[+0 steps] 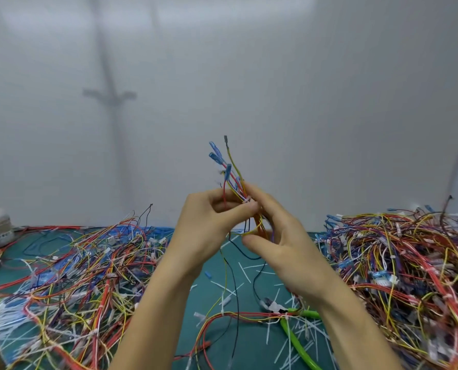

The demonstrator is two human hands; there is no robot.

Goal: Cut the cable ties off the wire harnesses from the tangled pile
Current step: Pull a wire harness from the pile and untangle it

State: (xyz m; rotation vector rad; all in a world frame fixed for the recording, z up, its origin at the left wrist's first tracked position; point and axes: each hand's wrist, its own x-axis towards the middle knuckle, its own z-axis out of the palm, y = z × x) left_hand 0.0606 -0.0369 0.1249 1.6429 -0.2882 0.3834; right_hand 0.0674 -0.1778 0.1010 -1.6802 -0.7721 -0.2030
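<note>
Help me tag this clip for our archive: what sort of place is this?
Probably a workbench for wire-harness rework: tangled piles of coloured wires on a green mat, cut white cable-tie offcuts strewn between them, and green-handled cutters lying among the offcuts.

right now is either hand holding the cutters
No, the green-handled cutters lie on the mat; the left hand and right hand grip a wire harness.
</note>
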